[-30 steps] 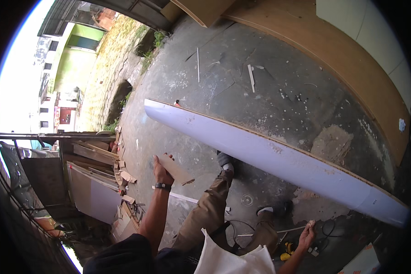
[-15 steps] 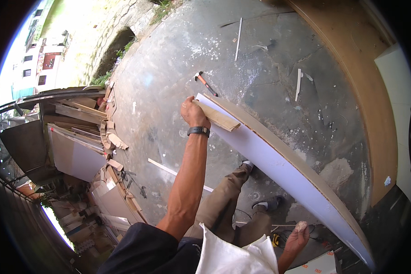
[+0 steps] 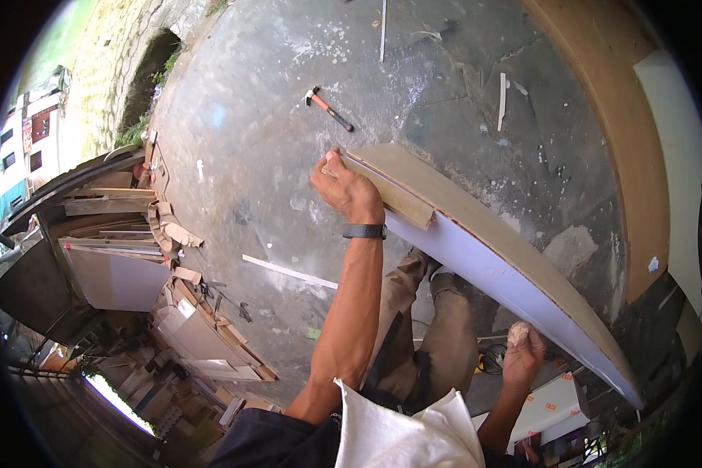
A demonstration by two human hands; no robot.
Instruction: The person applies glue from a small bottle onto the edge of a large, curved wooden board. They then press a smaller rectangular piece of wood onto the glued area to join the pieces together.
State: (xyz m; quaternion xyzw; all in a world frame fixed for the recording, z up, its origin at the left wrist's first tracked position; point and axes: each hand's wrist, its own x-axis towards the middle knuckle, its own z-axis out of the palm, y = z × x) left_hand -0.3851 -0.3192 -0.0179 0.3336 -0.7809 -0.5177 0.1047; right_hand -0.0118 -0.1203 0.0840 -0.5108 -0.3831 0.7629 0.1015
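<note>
1. Left hand: closed over the board top end, near the hammer.
2. Right hand: cupped under the board's lower edge.
3. Handling: both grips best kept firm and level.

Bright daylight, hard and even over the grey concrete floor — its pale patches above the hammer come near to glare. Below and left of the hammer, the stacked boards sit in deep shade, detail muddy there. Strong fisheye bend: the long white panel right of the hammer curves — black vignette rings the frame. Centre sharp; rim soft.
</note>
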